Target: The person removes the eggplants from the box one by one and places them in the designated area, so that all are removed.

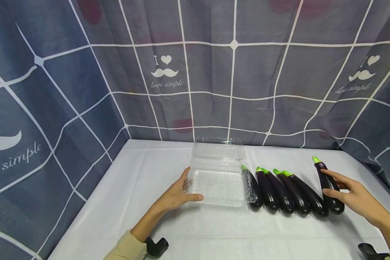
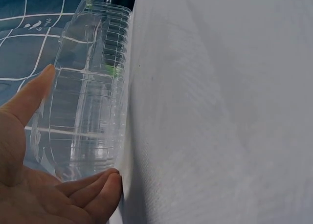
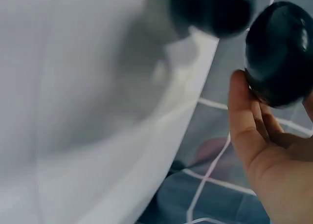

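My right hand [image 1: 351, 193] grips a dark purple eggplant [image 1: 326, 180] with a green stem end, thumb on its near side and fingers on its far side. The right wrist view shows this eggplant [image 3: 281, 55] end-on, held by the fingers. At the middle of the table lies a clear plastic container [image 1: 217, 186], its hinged lid [image 1: 219, 151] folded back. My left hand [image 1: 178, 193] rests at the container's left end, fingers spread; the left wrist view has the thumb by the rim and other fingertips low by the table.
Several eggplants [image 1: 281, 195] lie side by side right of the container; the leftmost shows partly through its clear plastic. White cloth [image 1: 156, 159] covers the table. Grey checked curtains [image 1: 211, 72] stand behind it and at both sides.
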`<state>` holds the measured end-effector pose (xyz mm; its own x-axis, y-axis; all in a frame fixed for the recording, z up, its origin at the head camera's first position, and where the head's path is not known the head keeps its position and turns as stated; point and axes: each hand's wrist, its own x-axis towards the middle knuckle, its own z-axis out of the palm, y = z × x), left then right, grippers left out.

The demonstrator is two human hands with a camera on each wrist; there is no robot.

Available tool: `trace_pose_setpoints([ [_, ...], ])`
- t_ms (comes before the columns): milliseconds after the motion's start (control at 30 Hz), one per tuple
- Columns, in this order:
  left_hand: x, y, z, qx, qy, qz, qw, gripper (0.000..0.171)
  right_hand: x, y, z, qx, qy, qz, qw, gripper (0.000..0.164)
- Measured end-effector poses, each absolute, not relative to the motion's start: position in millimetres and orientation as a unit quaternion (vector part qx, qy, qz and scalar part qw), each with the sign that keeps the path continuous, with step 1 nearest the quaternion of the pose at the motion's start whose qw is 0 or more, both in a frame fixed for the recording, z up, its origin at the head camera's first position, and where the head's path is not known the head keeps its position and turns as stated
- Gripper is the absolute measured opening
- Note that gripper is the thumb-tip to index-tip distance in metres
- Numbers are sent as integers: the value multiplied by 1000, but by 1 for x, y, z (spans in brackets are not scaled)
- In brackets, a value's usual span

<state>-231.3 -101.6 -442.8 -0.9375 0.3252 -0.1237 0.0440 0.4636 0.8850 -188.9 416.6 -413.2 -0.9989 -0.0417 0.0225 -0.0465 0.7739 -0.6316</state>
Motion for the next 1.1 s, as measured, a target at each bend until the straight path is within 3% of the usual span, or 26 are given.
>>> trace_pose_setpoints([
  [567, -232, -101, -442, 111, 846, 503, 140, 117, -193, 437, -433, 30, -947, 316, -54, 70],
  [800, -233, -100, -441, 112, 847, 501, 139, 117, -193, 438, -437, 53, -947, 312, -57, 61],
  [1100, -230, -101, -440, 107, 848, 500, 138, 117, -193, 435, -439, 32, -950, 306, -58, 65],
])
